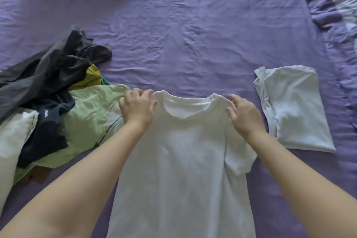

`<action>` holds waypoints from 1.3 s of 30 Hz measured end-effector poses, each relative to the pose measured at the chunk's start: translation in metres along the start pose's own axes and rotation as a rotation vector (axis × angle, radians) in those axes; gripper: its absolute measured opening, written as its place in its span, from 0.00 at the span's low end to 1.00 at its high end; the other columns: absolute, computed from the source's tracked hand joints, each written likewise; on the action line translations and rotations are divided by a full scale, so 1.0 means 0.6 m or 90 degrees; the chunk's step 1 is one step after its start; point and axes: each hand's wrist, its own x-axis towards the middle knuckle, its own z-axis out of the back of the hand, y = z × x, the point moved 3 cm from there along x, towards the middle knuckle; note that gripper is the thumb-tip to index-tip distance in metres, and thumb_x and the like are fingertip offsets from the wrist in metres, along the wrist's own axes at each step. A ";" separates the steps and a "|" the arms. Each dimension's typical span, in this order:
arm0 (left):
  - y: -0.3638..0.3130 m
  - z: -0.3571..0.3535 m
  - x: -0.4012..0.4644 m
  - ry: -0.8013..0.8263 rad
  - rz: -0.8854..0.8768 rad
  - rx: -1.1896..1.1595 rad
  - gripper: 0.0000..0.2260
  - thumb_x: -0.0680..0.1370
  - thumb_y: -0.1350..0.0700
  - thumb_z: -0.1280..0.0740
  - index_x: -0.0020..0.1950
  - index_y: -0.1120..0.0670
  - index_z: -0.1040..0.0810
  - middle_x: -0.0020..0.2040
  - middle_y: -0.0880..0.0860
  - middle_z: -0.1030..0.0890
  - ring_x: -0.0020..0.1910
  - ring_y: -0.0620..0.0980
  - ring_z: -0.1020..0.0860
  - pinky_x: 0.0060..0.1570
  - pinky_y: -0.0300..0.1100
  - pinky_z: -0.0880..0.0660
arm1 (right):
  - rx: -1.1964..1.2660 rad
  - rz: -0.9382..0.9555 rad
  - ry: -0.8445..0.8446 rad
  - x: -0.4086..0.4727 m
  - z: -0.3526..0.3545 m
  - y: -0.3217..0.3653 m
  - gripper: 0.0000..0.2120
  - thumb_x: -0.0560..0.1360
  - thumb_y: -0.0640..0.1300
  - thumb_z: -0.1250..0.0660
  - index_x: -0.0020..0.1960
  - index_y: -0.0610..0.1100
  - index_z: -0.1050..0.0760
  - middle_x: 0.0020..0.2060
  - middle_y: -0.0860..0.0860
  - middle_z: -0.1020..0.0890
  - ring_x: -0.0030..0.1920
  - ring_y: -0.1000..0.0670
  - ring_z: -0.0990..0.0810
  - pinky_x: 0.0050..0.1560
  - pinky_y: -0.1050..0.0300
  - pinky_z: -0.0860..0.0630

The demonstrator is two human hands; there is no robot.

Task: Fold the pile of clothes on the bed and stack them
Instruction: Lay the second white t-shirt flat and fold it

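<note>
White T-shirt (183, 150) lies flat, neck away, mid-bed on the purple sheet (193, 35). Left hand (138, 109) and right hand (242, 117) each pinch a shoulder. One folded white shirt (295, 110) right; one unfolded pile (58, 102) left.

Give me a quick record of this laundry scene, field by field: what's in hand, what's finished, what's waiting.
in hand: white T-shirt, spread flat, neck away from the person
left hand: grips its left shoulder
right hand: grips its right shoulder
finished: folded white shirt, to the right
waiting: unfolded pile of dark, green and white clothes, to the left
surface: purple bedsheet
</note>
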 end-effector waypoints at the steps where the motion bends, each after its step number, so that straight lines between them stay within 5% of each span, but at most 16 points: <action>1: -0.020 -0.021 -0.010 0.018 -0.019 -0.009 0.17 0.79 0.46 0.39 0.68 0.46 0.30 0.66 0.52 0.30 0.67 0.55 0.36 0.65 0.50 0.42 | -0.032 -0.009 0.037 -0.002 -0.019 -0.009 0.22 0.78 0.46 0.37 0.71 0.46 0.34 0.65 0.46 0.27 0.64 0.41 0.30 0.60 0.44 0.33; 4: -0.091 -0.080 -0.085 0.068 -0.143 -0.056 0.22 0.80 0.48 0.40 0.74 0.45 0.37 0.75 0.50 0.39 0.75 0.52 0.46 0.74 0.51 0.55 | -0.029 -0.086 0.050 -0.049 -0.055 -0.053 0.30 0.76 0.47 0.34 0.74 0.44 0.41 0.70 0.45 0.33 0.69 0.41 0.35 0.64 0.43 0.37; 8: -0.182 -0.134 -0.186 0.217 -0.337 -0.088 0.20 0.82 0.49 0.46 0.75 0.46 0.38 0.78 0.50 0.43 0.77 0.52 0.52 0.72 0.55 0.64 | -0.059 -0.186 0.034 -0.105 -0.066 -0.112 0.37 0.74 0.54 0.33 0.76 0.40 0.45 0.71 0.42 0.34 0.71 0.42 0.38 0.69 0.48 0.44; 10: -0.206 -0.156 -0.200 0.271 -0.361 -0.057 0.21 0.83 0.48 0.50 0.76 0.44 0.43 0.79 0.49 0.47 0.78 0.52 0.56 0.71 0.57 0.66 | -0.045 -0.220 0.055 -0.104 -0.061 -0.125 0.30 0.73 0.54 0.32 0.70 0.42 0.35 0.63 0.42 0.26 0.65 0.41 0.31 0.62 0.46 0.37; 12: -0.218 -0.165 -0.196 0.293 -0.346 -0.040 0.22 0.83 0.47 0.52 0.77 0.43 0.47 0.79 0.48 0.51 0.77 0.52 0.58 0.72 0.57 0.65 | 0.055 -0.232 0.045 -0.098 -0.049 -0.131 0.15 0.72 0.49 0.31 0.53 0.41 0.26 0.49 0.44 0.21 0.54 0.41 0.25 0.48 0.50 0.31; 15: -0.231 -0.161 -0.177 0.293 -0.339 -0.040 0.23 0.82 0.43 0.53 0.78 0.43 0.50 0.79 0.47 0.53 0.77 0.51 0.58 0.72 0.57 0.64 | 0.217 -0.213 -0.026 -0.091 -0.016 -0.134 0.08 0.71 0.42 0.31 0.41 0.42 0.30 0.37 0.48 0.25 0.42 0.45 0.27 0.35 0.64 0.35; 17: -0.242 -0.156 -0.164 0.290 -0.369 -0.016 0.25 0.81 0.40 0.54 0.78 0.43 0.53 0.79 0.47 0.55 0.77 0.51 0.60 0.72 0.58 0.62 | 0.221 -0.197 -0.032 -0.082 0.009 -0.131 0.09 0.74 0.44 0.32 0.43 0.43 0.32 0.34 0.51 0.27 0.40 0.45 0.27 0.35 0.58 0.34; 21: -0.270 -0.159 -0.138 0.291 -0.458 0.044 0.30 0.77 0.34 0.60 0.77 0.41 0.61 0.78 0.47 0.62 0.76 0.52 0.65 0.71 0.61 0.66 | -0.185 -0.092 -0.024 -0.037 0.057 -0.147 0.13 0.77 0.54 0.37 0.53 0.46 0.32 0.43 0.46 0.20 0.45 0.40 0.21 0.39 0.51 0.33; 25: -0.299 -0.182 -0.115 0.303 -0.497 0.118 0.34 0.75 0.29 0.58 0.77 0.42 0.62 0.78 0.48 0.63 0.76 0.55 0.66 0.68 0.67 0.66 | -0.346 -0.021 -0.014 -0.005 0.070 -0.175 0.15 0.78 0.52 0.39 0.59 0.43 0.31 0.49 0.45 0.21 0.48 0.41 0.20 0.38 0.52 0.32; 29: -0.321 -0.199 -0.114 0.302 -0.436 0.142 0.43 0.69 0.23 0.54 0.76 0.43 0.65 0.76 0.49 0.68 0.75 0.56 0.69 0.65 0.69 0.68 | -0.297 0.046 -0.066 -0.033 0.043 -0.177 0.16 0.72 0.42 0.30 0.58 0.39 0.25 0.52 0.41 0.22 0.52 0.38 0.23 0.50 0.44 0.26; 32: -0.332 -0.202 -0.128 0.290 -0.389 0.144 0.45 0.68 0.22 0.53 0.76 0.44 0.67 0.76 0.50 0.69 0.74 0.57 0.70 0.64 0.68 0.72 | -0.222 0.009 -0.172 -0.109 0.016 -0.165 0.24 0.68 0.44 0.27 0.63 0.40 0.25 0.63 0.39 0.25 0.61 0.38 0.25 0.55 0.43 0.26; 36: -0.325 -0.201 -0.170 0.266 -0.355 0.098 0.39 0.73 0.28 0.54 0.76 0.45 0.65 0.77 0.52 0.66 0.74 0.57 0.70 0.65 0.64 0.74 | -0.004 -0.192 -0.191 -0.213 -0.023 -0.178 0.33 0.70 0.46 0.26 0.70 0.39 0.34 0.67 0.37 0.29 0.64 0.36 0.28 0.59 0.43 0.29; 39: -0.306 -0.195 -0.235 0.240 -0.407 0.036 0.33 0.76 0.32 0.56 0.76 0.43 0.61 0.79 0.53 0.59 0.75 0.56 0.66 0.69 0.63 0.69 | 0.122 -0.306 -0.117 -0.265 -0.055 -0.180 0.31 0.72 0.50 0.29 0.70 0.41 0.34 0.57 0.45 0.21 0.58 0.42 0.25 0.57 0.47 0.33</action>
